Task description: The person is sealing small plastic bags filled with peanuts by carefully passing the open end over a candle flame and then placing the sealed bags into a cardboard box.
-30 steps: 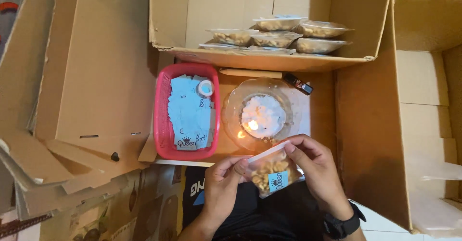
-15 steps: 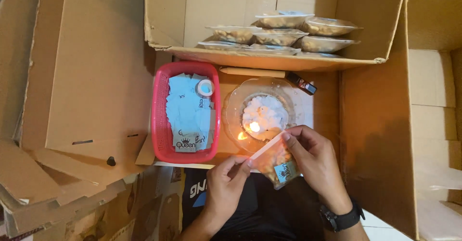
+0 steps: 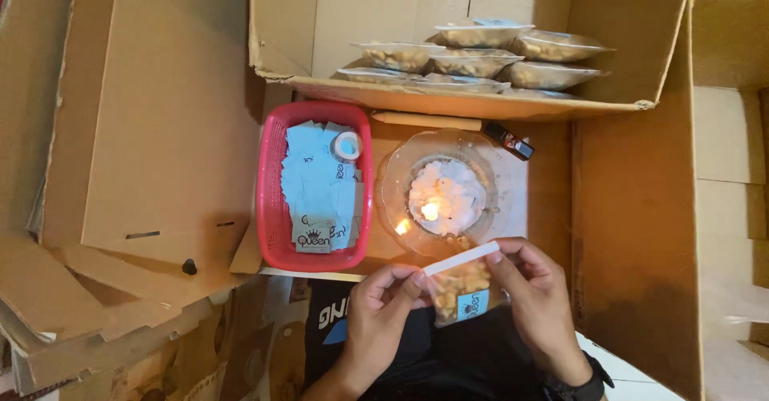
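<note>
You've got the little clear snack bag (image 3: 460,290) pinched at both ends of its top strip, left hand (image 3: 376,309) gripping one corner, right hand (image 3: 535,293) the other, held over your lap just short of the candle flame (image 3: 430,210) in the glass dish (image 3: 392,178). I'd keep that strip taut and level so the edge meets the flame evenly. Its blue square label faces up below your fingers. Past your left hand, a pink basket (image 3: 269,201) holds more blue labels. Beyond the dish, sealed bags (image 3: 481,58) lie stacked in the cardboard box (image 3: 384,8).
</note>
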